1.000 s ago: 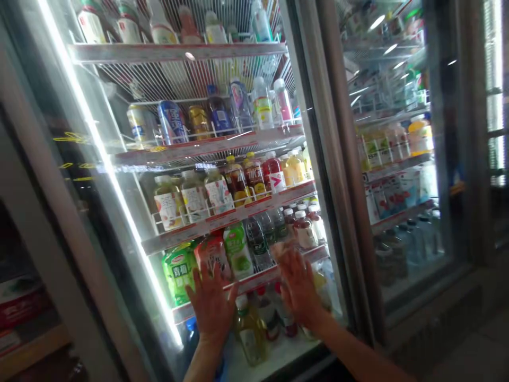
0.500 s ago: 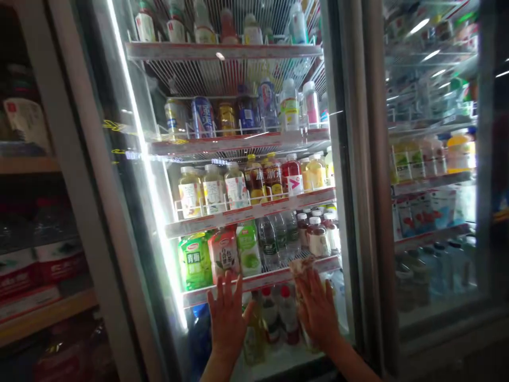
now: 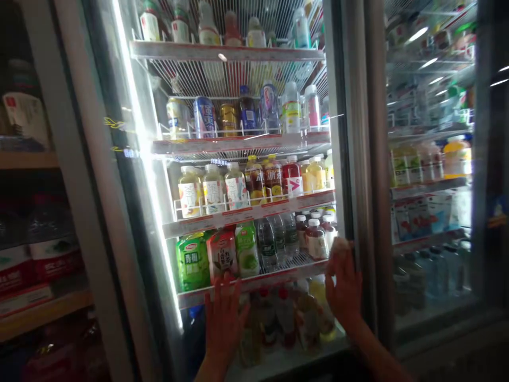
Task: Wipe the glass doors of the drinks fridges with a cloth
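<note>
A lit drinks fridge with a glass door (image 3: 139,201) fills the view. My left hand (image 3: 225,321) lies flat on the glass near the bottom, fingers stretched up, in front of the low shelf with the green carton (image 3: 193,261) and the red-and-white carton (image 3: 221,254). My right hand (image 3: 345,284) rests with fingers spread at the door's right edge, against the grey frame post (image 3: 353,159), level with small white-capped bottles (image 3: 317,237). Neither hand holds anything.
Wire shelves carry rows of bottles and cans (image 3: 238,114) at several heights. A second fridge door (image 3: 429,159) with more drinks stands to the right. Wooden shelving (image 3: 35,307) with red-and-white boxes sits to the left.
My right hand has slid right and upward from the middle of the glass to the door's right edge. My left hand stays flat on the glass. The view has shifted left.
</note>
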A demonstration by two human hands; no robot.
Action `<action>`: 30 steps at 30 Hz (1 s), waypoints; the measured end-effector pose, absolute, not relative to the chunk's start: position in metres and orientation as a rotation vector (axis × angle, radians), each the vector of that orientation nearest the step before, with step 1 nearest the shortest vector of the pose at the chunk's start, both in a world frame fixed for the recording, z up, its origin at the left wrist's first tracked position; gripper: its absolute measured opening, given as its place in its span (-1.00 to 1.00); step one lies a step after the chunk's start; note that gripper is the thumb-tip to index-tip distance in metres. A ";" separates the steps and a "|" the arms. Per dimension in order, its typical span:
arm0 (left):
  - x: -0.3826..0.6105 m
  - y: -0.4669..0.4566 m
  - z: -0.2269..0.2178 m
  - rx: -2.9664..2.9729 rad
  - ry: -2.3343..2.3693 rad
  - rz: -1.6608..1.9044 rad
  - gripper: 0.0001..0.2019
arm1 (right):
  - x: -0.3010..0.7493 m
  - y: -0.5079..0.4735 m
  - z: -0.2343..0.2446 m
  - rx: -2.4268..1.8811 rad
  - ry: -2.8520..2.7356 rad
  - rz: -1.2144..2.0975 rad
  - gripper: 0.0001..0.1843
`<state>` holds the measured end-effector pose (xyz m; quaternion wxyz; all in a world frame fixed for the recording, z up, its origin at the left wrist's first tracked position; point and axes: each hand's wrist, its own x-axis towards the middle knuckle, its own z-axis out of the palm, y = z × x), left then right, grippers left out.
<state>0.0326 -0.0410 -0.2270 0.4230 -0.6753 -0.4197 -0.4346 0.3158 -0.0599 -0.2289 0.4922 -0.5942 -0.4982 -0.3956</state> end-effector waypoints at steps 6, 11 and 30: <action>0.037 -0.041 -0.229 -1.704 -1.082 -1.117 -0.27 | 0.271 -0.061 -0.243 -1.339 -1.405 -0.858 -0.21; 0.037 -0.042 -0.230 -1.679 -1.090 -1.083 -0.29 | 0.249 -0.061 -0.229 -1.234 -1.581 -0.919 -0.20; -0.033 -0.046 -0.204 -1.625 -1.159 -1.095 -0.31 | 0.176 -0.064 -0.223 -1.074 -1.777 -0.877 -0.19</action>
